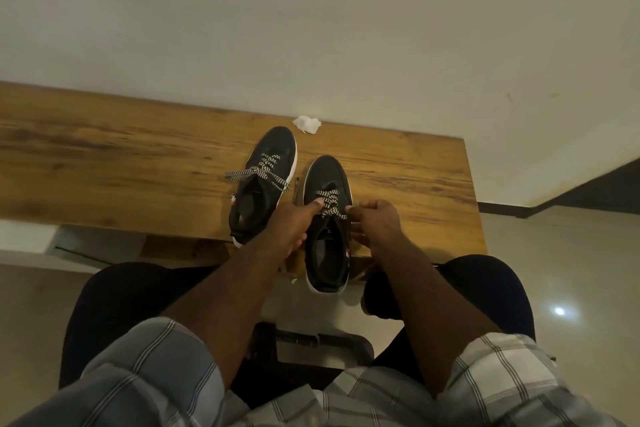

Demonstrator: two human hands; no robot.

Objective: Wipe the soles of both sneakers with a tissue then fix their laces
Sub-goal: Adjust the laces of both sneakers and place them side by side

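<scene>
Resting side by side on a wooden table (104, 156), two black sneakers with white soles are seen from above, toes pointed toward a pale wall (311, 28). The left sneaker (273, 152) is set a little farther back, its black-and-white patterned lace (258, 172) spread loosely across the tongue, with ends trailing off to either side. The right sneaker (327, 177) lies nearer, its heel hanging past the table's front edge. Its lace (330, 206) is being handled by both hands: the left hand (294, 229) is held at the shoe's left side, thumb pressed onto the lace crossings and the other fingers curled round the shoe's edge, while a lace end is pinched between thumb and fingers of the right hand (375, 222) at the shoe's right side. A loose strand is seen lying on the wood in the gap between the two shoes. A crumpled white tissue (306, 124) is left on the table at the back edge, against the wall, just beyond the left sneaker's toe and apart from both hands. Checked short sleeves (156, 367) are visible on both arms at the bottom of the view, dark-clothed knees (114, 295) are spread to either side below the table, and a pale glossy floor (561, 270) is seen to the right
</scene>
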